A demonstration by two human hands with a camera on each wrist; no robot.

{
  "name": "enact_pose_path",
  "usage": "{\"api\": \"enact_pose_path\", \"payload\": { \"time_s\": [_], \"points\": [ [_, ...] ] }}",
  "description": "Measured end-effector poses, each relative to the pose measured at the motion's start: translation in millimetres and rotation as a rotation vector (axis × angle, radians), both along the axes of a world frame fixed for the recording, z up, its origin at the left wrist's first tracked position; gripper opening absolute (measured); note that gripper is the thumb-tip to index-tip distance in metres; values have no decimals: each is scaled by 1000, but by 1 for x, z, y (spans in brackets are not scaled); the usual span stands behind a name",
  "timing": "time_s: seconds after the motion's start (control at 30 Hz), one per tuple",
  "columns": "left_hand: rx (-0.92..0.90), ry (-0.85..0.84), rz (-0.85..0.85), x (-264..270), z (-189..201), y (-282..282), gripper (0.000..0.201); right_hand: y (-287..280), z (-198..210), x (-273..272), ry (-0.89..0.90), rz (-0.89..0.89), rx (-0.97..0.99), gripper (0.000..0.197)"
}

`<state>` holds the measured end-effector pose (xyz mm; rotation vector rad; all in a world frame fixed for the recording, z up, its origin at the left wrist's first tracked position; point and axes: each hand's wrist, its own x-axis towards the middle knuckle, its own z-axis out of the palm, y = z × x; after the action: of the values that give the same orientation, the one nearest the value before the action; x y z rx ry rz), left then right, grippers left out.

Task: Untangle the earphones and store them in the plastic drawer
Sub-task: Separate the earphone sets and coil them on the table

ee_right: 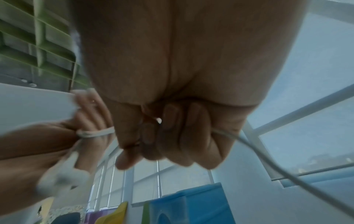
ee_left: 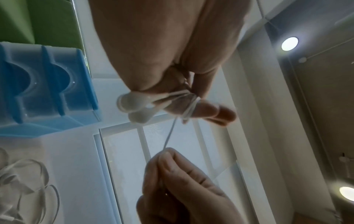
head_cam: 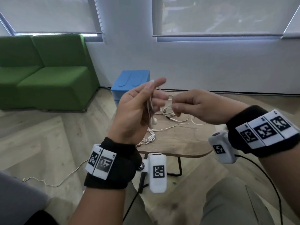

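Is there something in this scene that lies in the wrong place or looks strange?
Yes. A thin pale cable trails loose across the floor, left of the table, away from the other earphones lying tangled on the tabletop. The blue-topped plastic drawer shows nothing odd.

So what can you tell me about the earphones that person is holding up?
The white earphones are a thin, rubbery-looking wired pair. Their cord is coiled in several loops round the fingers of the left hand, with both earbuds hanging together below the thumb. One strand runs taut from the coil to the right hand, which pinches it between thumb and fingertips. The set is held above a wooden table, clear of it.
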<state>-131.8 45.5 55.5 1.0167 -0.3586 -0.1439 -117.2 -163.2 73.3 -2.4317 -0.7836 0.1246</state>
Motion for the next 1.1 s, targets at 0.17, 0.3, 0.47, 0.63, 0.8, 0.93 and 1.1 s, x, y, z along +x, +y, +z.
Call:
{"api": "enact_pose_path", "payload": {
  "time_s": [0.17, 0.3, 0.47, 0.63, 0.8, 0.93, 1.1],
  "points": [
    [82, -10, 208, -2, 0, -20, 29, 16, 20, -12, 18, 68, -106, 24],
    [496, -290, 272, 5, -2, -18, 25, 15, 41, -11, -63, 27, -147, 26],
    [871, -417, 296, 18, 8, -12, 34, 10, 46, -6, -171, 4, -220, 29],
    [902, -422, 171, 18, 18, -14, 31, 5, 45, 10, -373, -7, -140, 26],
    [846, -276, 154, 25, 17, -9, 35, -1, 32, 33, -435, -9, -94, 22],
    [514, -141, 55, 22, 29, -1, 33, -8, 11, 48, -420, -112, -25, 21],
    [278, -175, 55, 19, 52, 2, 31, -9, -11, 62, -327, -209, 18, 22]
  ]
}}
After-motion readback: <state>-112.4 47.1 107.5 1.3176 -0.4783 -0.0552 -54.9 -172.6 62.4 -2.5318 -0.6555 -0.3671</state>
